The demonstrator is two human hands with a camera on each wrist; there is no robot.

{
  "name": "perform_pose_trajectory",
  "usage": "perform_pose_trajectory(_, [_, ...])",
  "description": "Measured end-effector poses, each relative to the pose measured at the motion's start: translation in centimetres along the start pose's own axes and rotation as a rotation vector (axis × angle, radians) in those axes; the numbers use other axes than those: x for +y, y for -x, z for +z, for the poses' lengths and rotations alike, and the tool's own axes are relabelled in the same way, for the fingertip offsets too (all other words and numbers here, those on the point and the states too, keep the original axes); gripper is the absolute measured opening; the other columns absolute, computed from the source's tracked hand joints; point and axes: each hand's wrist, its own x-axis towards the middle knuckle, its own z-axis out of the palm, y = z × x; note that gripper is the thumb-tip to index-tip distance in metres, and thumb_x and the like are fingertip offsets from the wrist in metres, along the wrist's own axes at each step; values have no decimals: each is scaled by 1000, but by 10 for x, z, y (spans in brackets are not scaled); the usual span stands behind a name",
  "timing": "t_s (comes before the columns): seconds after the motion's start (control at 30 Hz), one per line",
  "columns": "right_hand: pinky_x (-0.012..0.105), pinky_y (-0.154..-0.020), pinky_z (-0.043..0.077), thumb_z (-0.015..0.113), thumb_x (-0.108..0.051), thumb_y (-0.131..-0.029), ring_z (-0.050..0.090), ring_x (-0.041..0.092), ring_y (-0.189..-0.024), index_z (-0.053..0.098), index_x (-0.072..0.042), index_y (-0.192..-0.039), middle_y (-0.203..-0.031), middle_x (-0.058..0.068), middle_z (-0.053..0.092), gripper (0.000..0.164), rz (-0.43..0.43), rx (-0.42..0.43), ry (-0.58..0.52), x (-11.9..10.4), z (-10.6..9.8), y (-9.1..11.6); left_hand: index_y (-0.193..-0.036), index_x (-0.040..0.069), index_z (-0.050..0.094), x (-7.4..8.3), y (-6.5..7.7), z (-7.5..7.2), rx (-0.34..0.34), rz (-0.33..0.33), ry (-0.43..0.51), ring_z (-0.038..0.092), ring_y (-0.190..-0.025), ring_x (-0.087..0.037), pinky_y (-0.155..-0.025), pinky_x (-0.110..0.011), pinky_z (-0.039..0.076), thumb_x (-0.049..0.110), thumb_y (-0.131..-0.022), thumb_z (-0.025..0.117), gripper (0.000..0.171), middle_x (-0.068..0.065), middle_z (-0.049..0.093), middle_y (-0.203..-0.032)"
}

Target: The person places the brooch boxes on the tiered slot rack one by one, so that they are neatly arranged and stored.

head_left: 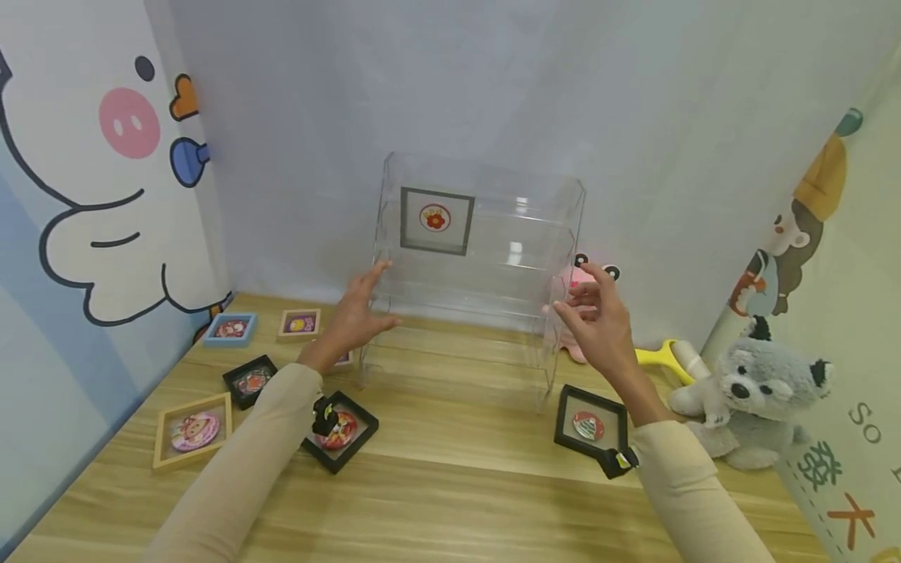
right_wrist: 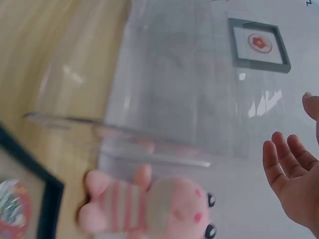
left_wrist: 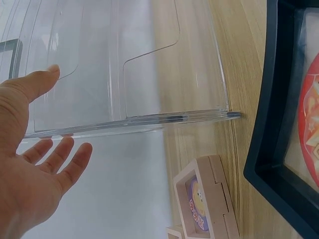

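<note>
A clear acrylic tiered display stand [head_left: 486, 301] stands upright on the wooden table. A grey square frame with a red flower badge [head_left: 435, 219] sits high on its left part. My left hand [head_left: 355, 317] is at the stand's left side, its thumb in front of the side panel and its spread fingers [left_wrist: 67, 159] on the outer side. Beside the stand's right edge my right hand [head_left: 601, 324] is raised, thumb apart from the loosely bent fingers [right_wrist: 284, 159]. Neither hand grips anything.
Left of the stand lie several badge frames: blue [head_left: 231, 330], small beige [head_left: 299, 324], black [head_left: 251, 381], wooden [head_left: 192, 432] and larger black [head_left: 341, 432]. Another black frame [head_left: 591, 422] lies front right. A pink plush [right_wrist: 149, 206], yellow-handled object [head_left: 665, 360] and grey plush dog [head_left: 763, 403] stand rightward.
</note>
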Motion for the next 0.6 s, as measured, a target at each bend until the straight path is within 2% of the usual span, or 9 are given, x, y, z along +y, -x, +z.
perform_pose_trajectory(0.13, [4,-77,47,71,-9,-92,62,11,-90,40,-9,-145,-108,19,61,61,34,-2,65,21,-12,25,-158,26,20,0,0,1,5,-1,-13,55,-114,-48,-91,-61,53,13,-80,82,100,-30,34,-147])
perform_pose_trajectory(0.37, [7,-75,47,71,-13,-93,64,34,-100,42,-4,-145,-111,24,62,61,138,-89,146,57,-29,62,-157,28,20,2,-1,2,9,2,-27,55,-113,-47,-91,-61,53,13,-80,83,100,-31,36,-145])
perform_pose_trajectory(0.43, [14,-76,52,72,-15,-93,63,37,-104,43,-2,-144,-113,25,63,60,163,-124,160,66,-32,70,-156,27,21,1,0,2,14,10,-27,55,-112,-47,-92,-61,52,13,-80,83,100,-30,36,-144])
perform_pose_trajectory(0.53, [33,-81,58,72,-21,-92,60,39,-110,41,-1,-145,-117,26,61,65,213,-177,170,76,-35,80,-156,26,22,0,0,3,20,18,-23,56,-111,-46,-92,-61,52,13,-80,84,100,-30,37,-143])
perform_pose_trajectory(0.6, [47,-85,58,73,-25,-92,59,42,-113,38,0,-147,-122,28,59,70,242,-212,177,82,-36,86,-157,26,22,0,1,3,19,18,-19,56,-110,-46,-91,-61,52,13,-79,84,100,-30,37,-143])
